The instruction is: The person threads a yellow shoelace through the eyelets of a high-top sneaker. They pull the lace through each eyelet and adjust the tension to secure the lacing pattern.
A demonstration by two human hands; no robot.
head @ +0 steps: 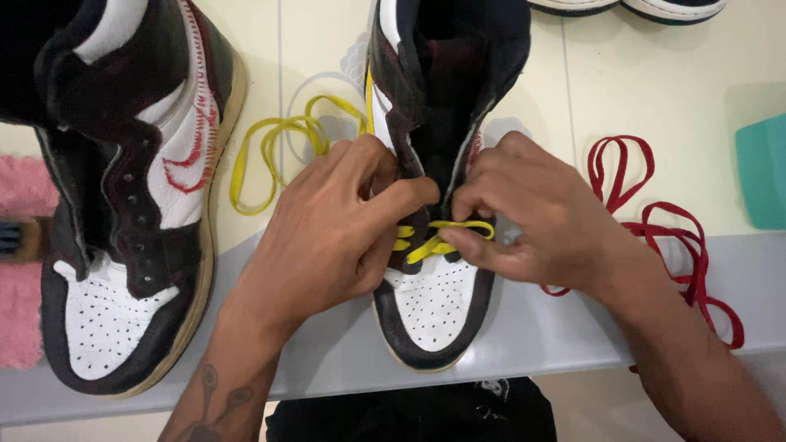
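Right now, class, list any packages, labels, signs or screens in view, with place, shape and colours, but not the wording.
None in view: no package, label, sign or screen shows.
Nearest thing: red stitched emblem, side of the unlaced shoe, left; curved shape, red on white.

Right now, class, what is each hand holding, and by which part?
Both hands grip the yellow lace low on the middle sneaker. The right hand pinches a flat stretch near the eyelets; the left hand grips the lace's other side.
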